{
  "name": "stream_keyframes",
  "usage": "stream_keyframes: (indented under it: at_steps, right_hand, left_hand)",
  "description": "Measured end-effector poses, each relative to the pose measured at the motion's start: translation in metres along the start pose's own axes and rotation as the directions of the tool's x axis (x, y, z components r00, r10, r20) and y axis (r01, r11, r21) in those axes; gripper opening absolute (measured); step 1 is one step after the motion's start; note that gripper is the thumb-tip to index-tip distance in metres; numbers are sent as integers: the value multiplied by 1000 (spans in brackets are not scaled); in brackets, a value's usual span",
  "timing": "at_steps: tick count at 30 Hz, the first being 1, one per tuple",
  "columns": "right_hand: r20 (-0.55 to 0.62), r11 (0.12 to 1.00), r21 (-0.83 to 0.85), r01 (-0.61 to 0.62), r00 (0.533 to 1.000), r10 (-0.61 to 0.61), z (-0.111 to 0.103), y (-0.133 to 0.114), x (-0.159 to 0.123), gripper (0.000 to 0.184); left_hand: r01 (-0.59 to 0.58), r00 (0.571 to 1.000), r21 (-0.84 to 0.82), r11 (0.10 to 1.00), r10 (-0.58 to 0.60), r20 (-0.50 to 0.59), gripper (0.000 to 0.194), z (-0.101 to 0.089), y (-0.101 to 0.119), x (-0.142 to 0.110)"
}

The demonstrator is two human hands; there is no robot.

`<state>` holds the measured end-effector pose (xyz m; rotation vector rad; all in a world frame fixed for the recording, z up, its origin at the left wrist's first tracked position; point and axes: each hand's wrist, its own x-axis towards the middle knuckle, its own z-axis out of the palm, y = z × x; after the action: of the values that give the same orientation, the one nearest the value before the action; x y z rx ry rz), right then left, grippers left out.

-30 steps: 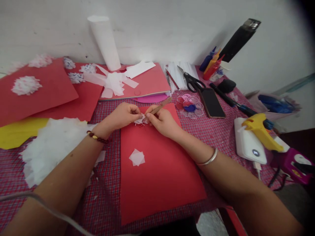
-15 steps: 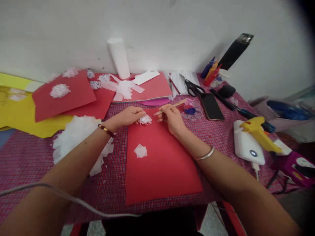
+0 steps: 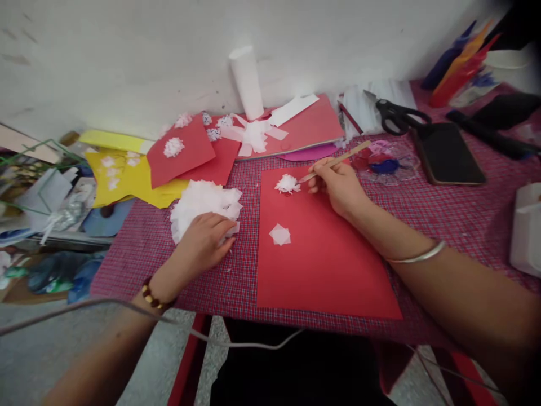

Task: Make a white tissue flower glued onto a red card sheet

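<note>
My right hand [image 3: 340,183] grips a thin wooden stick [image 3: 353,152], its lower tip beside a fluffy white paper flower [image 3: 288,184]. This flower sits near the top of a red paper sheet [image 3: 321,265]. Lower on the same sheet lies a small stack of white tissue squares [image 3: 279,234]. At the left, my left hand [image 3: 207,239] rests at the near edge of a loose pile of white tissue squares [image 3: 198,200]. Its fingers stretch over the pile and the thumb stands apart; the fingertips are partly blurred.
Behind lie red sheets with paper flowers [image 3: 181,149], yellow paper [image 3: 160,189] and a white roll [image 3: 247,84]. At the right are scissors [image 3: 401,115], a black phone [image 3: 450,152], a clear paint palette [image 3: 401,175] and paint bottles [image 3: 462,62]. A cable [image 3: 236,343] crosses in front.
My left hand has left the paper flower and moved left to the tissue pile. My right hand still holds the stick near the flower. The view has turned left.
</note>
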<state>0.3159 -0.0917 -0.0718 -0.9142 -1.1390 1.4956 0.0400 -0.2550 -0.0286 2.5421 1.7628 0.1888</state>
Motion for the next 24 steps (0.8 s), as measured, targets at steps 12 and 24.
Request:
stream_keyframes:
  at_steps: [12, 24]
  right_hand:
    - [-21, 1000, -15, -14, 1000, 14, 4, -4, -3, 21]
    - [161, 983, 162, 82, 981, -108, 17, -12, -25, 23]
  left_hand:
    - [381, 836, -587, 714, -537, -110, 9, -3, -2, 16]
    - [72, 842, -997, -21, -534, 72, 21, -3, 55, 90]
